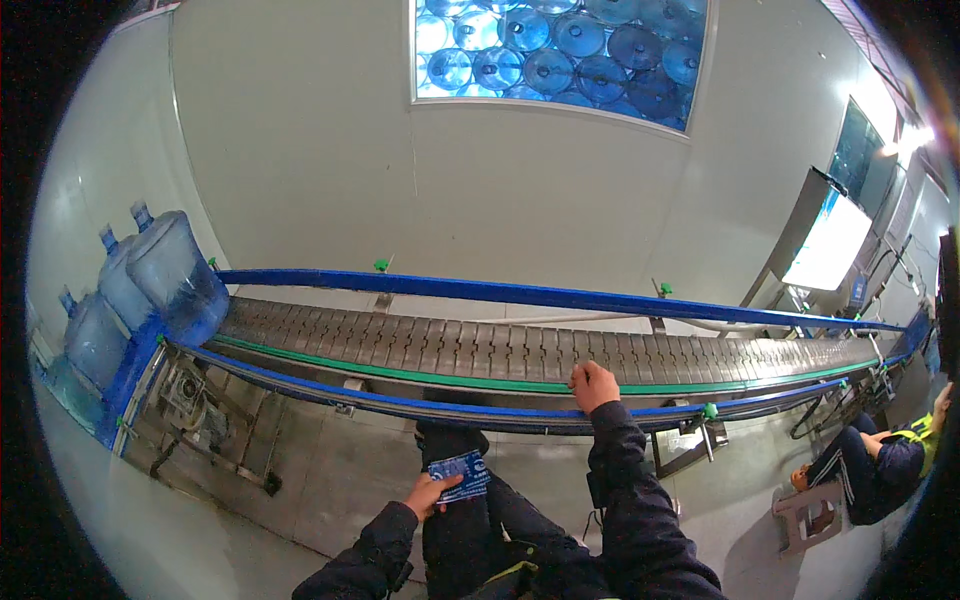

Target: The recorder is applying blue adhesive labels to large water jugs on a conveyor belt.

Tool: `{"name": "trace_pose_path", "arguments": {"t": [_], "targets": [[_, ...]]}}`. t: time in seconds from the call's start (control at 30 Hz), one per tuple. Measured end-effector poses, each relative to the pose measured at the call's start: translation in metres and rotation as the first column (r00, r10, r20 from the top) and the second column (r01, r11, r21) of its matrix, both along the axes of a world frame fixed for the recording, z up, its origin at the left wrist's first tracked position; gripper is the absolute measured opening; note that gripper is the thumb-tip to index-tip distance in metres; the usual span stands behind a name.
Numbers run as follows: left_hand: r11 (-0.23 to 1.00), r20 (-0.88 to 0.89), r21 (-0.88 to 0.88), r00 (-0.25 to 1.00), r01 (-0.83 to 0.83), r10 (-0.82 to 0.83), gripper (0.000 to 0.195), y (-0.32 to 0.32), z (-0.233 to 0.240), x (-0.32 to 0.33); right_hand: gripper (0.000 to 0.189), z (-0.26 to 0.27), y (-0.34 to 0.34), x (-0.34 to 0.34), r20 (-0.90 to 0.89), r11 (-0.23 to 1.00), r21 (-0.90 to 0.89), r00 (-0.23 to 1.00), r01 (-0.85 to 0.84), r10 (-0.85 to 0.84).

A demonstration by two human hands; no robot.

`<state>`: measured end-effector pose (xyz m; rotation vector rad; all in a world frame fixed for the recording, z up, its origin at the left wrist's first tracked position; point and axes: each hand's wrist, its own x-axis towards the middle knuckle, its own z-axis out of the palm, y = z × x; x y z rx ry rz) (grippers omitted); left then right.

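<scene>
Low before my legs, my left hand (427,496) pinches blue printed labels or sleeves (466,478) that bear white writing, thumb on top. My right hand (596,386) is at the near side of the slat-chain conveyor (480,348), over the green guide strip (360,369) and the blue side rail (450,411). Its fingers are curled, and I see nothing in them; whether it leans on the rail I cannot tell. At the conveyor's left end, a large blue water-cooler bottle (178,277) stands with its neck up, and several more are behind it.
A far blue guide rail (487,288) runs along the wall. Bottles (549,69) fill the window above. At right are a lit box-like panel (831,236) and a seated person (892,465) on a plastic stool (810,516). A motor (187,390) sits under the left end.
</scene>
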<state>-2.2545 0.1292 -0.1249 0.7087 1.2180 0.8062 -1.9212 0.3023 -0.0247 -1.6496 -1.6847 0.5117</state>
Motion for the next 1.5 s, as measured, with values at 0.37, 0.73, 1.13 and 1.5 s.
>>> {"name": "trace_pose_path", "arguments": {"t": [0.37,0.73,1.13,1.5], "targets": [[0.994,-0.021,0.106,1.000,-0.005,0.007,0.031,-0.002,0.016,0.005,0.034,-0.005,-0.115,-0.077,-0.658,0.950,-0.070,0.730,-0.305,0.185],[0.985,0.138,0.170,0.990,-0.044,0.021,0.029,-0.009,0.028,0.029,0.030,-0.084,-0.143,-0.087,-0.643,0.830,-0.279,0.736,-0.482,0.211],[0.974,0.302,0.175,0.934,0.143,-0.191,0.041,-0.006,0.029,0.043,0.025,-0.078,-0.145,-0.071,-0.639,0.813,-0.193,0.699,-0.550,0.321],[0.985,0.297,0.123,0.943,0.117,-0.149,0.040,-0.008,0.037,0.056,0.025,-0.062,-0.147,-0.057,-0.722,0.829,-0.291,0.678,-0.477,0.137]]}}
